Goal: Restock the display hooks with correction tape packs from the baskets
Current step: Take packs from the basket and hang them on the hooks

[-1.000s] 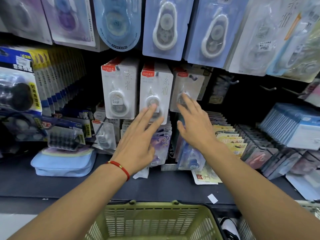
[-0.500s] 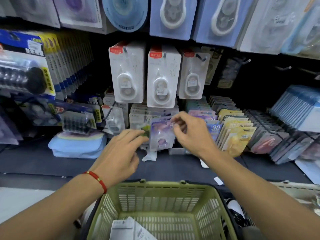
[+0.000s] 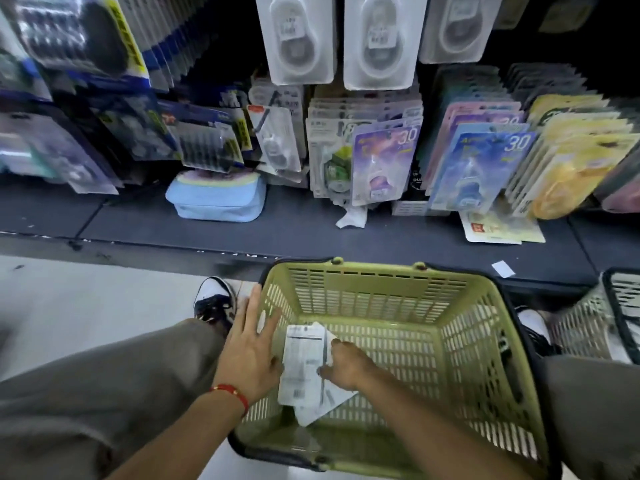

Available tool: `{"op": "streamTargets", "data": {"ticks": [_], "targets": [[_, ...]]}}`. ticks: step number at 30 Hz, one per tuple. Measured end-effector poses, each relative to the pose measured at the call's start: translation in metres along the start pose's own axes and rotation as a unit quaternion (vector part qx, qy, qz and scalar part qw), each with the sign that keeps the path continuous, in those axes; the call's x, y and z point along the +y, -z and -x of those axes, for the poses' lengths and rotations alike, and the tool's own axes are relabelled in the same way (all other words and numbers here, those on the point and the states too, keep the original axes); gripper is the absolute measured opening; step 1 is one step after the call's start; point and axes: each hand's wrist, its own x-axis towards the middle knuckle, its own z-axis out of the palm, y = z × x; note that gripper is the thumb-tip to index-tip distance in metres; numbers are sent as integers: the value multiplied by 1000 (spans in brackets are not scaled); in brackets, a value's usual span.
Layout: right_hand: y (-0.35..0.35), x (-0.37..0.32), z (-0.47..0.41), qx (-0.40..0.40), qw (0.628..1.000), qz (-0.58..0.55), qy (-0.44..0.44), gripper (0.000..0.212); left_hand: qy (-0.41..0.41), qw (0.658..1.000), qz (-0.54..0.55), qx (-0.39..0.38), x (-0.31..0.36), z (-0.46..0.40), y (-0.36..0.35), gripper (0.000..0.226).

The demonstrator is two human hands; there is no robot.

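Note:
A green basket (image 3: 381,270) stands on the floor in front of me. Inside it lie white correction tape packs (image 3: 302,362), back side up. My right hand (image 3: 343,367) is down in the basket, its fingers curled on the right edge of the top pack. Over the basket's left rim, my left hand (image 3: 252,348) has straight, spread fingers and touches the pack's left edge. Above, white correction tape packs (image 3: 301,39) hang in three rows on the display hooks, with two more rows (image 3: 379,39) (image 3: 453,26) to the right.
A dark shelf (image 3: 277,233) runs behind the basket, holding a blue pouch (image 3: 216,199), purple (image 3: 381,161), blue and yellow carded packs, and a crumpled paper scrap (image 3: 353,216). A second basket (image 3: 620,306) sits at the right. My shoe (image 3: 214,299) is left of the green basket.
Both hands dropped from the hanging packs on the display into the green basket. The view tilted down. My right hand has taken hold of a pack.

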Motion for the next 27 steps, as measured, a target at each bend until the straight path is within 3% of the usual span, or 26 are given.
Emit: {"op": "streamTargets", "data": {"ticks": [4,8,11,13,15,17,19,20,21,23,24,25,27], "targets": [[-32,-11,-15,63,984,-164,-17,53,8,1000,13,23,1,0,-2,88],[-32,-10,-17,68,963,-261,-2,18,6,999,-14,35,8,4,5,81],[-1,-11,-11,82,928,-363,12,21,-53,996,-18,72,18,5,11,55],[25,-13,-1,70,894,-440,49,22,-22,995,89,35,33,3,19,42],[47,-15,12,11,845,-519,128,24,50,959,279,-26,49,0,26,49],[60,-15,19,-52,792,-579,188,29,111,889,440,-59,59,-5,32,54],[63,-12,18,-78,763,-611,196,32,159,843,514,-22,57,-10,36,32],[60,-9,14,-63,776,-603,177,32,178,834,523,-5,53,-11,39,23],[55,-5,10,-26,818,-558,139,30,191,830,525,3,48,-11,42,20],[39,4,0,75,944,-319,23,26,205,824,528,7,37,-7,44,20],[27,10,-5,94,979,-179,-34,29,204,824,528,10,33,-5,46,20],[15,13,-8,83,991,-75,-75,36,203,826,526,11,31,-1,47,19],[-11,11,-15,39,994,-17,-99,58,196,844,499,17,26,3,47,18]]}}
